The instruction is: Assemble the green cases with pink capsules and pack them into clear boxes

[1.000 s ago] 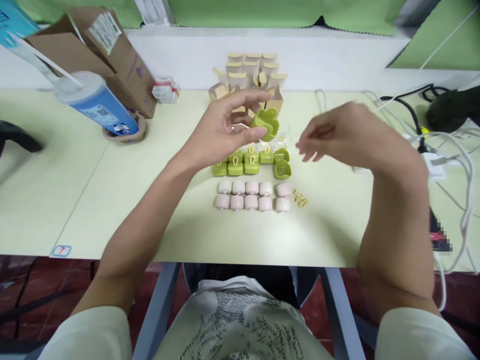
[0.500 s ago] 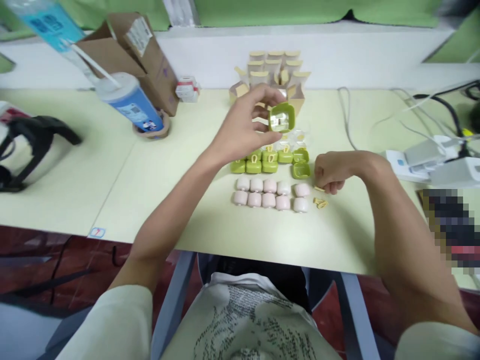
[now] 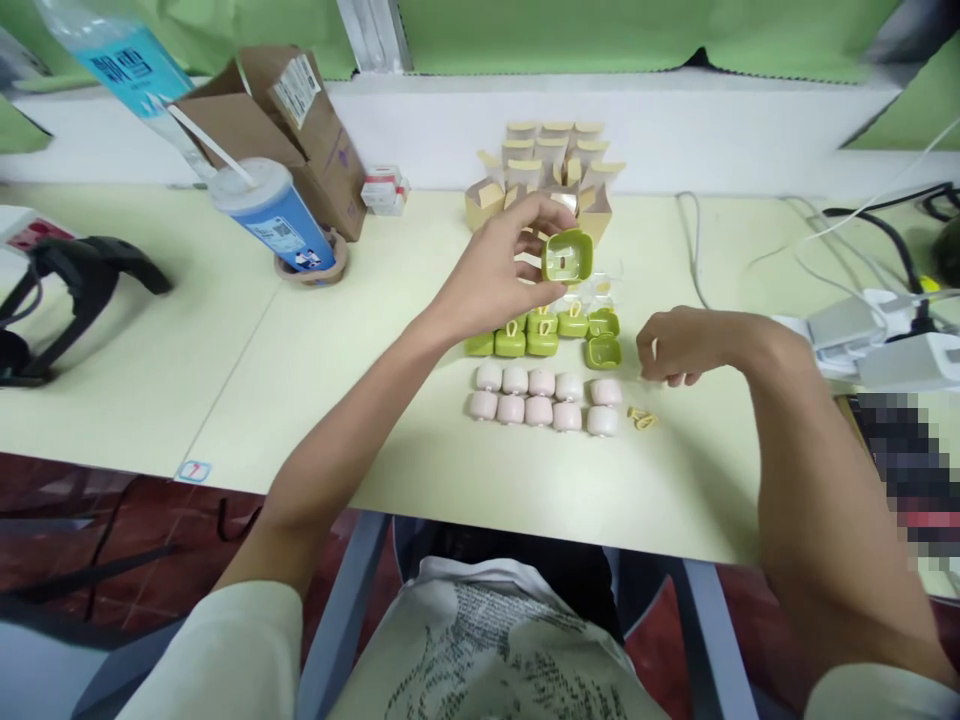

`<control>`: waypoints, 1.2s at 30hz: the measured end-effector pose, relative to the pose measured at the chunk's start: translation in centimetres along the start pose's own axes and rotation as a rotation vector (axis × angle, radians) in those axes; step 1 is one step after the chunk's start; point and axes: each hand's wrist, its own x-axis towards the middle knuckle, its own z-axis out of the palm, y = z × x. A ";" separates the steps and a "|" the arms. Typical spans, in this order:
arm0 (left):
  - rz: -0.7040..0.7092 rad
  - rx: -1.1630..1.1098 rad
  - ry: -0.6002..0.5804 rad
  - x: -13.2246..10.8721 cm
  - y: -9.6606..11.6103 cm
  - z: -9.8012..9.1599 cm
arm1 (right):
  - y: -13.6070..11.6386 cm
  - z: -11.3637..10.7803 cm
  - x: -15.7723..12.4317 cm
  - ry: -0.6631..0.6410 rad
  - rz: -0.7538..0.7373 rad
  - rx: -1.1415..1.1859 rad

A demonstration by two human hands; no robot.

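My left hand [image 3: 501, 262] grips the rim of a small olive-green plastic cup-shaped shell [image 3: 568, 257], its hollow turned toward me, with a slot in its bottom. My right hand [image 3: 675, 345] is closed in a pinch low over the table; what its fingertips hold, if anything, is hidden. Just below it lie loose yellow strap loops [image 3: 642, 419]. Left of the right hand sits an open green case [image 3: 603, 350]. Beside that stand closed green cases [image 3: 541, 338] with yellow loops on top, partly behind my left hand. Two rows of pale pink pieces [image 3: 539, 410] lie in front.
Open small cardboard boxes [image 3: 551, 160] stand against the wall, with clear plastic pieces [image 3: 600, 288] before them. A drink cup [image 3: 274, 220], a brown carton [image 3: 330, 150] and a bottle [image 3: 135, 75] are at left. Power adapters [image 3: 892, 340] and cables occupy the right side.
My right hand has lifted slightly; the yellow loop seen under its fingertips no longer shows on the table. My left hand still holds the green shell, turned slightly. The whole view has shifted a little.
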 end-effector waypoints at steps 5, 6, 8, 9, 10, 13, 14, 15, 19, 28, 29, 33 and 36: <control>-0.011 -0.054 -0.047 -0.1 0.1 0.3 | -1.1 -1.0 -4.0 0.748 -0.245 -0.012; -0.006 -0.055 -0.052 -0.2 0.1 0.3 | -1.7 -0.7 -4.7 0.888 -0.364 0.066; 0.001 -0.047 -0.068 -0.2 0.0 0.4 | -3.2 0.0 -5.8 1.065 -0.579 0.268; 0.003 -0.041 -0.077 -0.3 -0.1 0.5 | -4.0 0.5 -6.0 1.107 -0.658 0.327; 0.005 -0.034 -0.081 -0.3 -0.1 0.5 | -4.6 0.9 -6.1 1.133 -0.719 0.349; 0.017 -0.029 -0.079 -0.3 0.1 0.8 | -5.8 1.9 -5.3 1.187 -0.773 0.213; 0.024 -0.032 -0.075 -0.4 0.2 0.9 | -6.0 2.1 -4.9 1.205 -0.753 0.151; 0.030 -0.034 -0.068 -0.4 0.3 1.1 | -6.1 2.2 -4.5 1.221 -0.725 0.099; 0.054 -0.007 -0.008 -0.7 0.8 1.5 | -6.1 2.5 -3.2 1.257 -0.679 0.008; 0.074 0.016 0.032 -0.6 1.2 1.5 | -6.6 2.7 -2.5 1.241 -0.647 0.122; 0.075 0.009 0.033 -0.6 1.2 1.5 | -6.7 2.7 -2.6 1.224 -0.639 0.130; 0.076 -0.012 0.017 -0.6 1.1 1.6 | -6.9 2.7 -3.0 1.163 -0.602 0.115; 0.079 -0.004 0.007 -0.6 0.8 1.8 | -7.2 3.0 -3.2 1.162 -0.534 0.165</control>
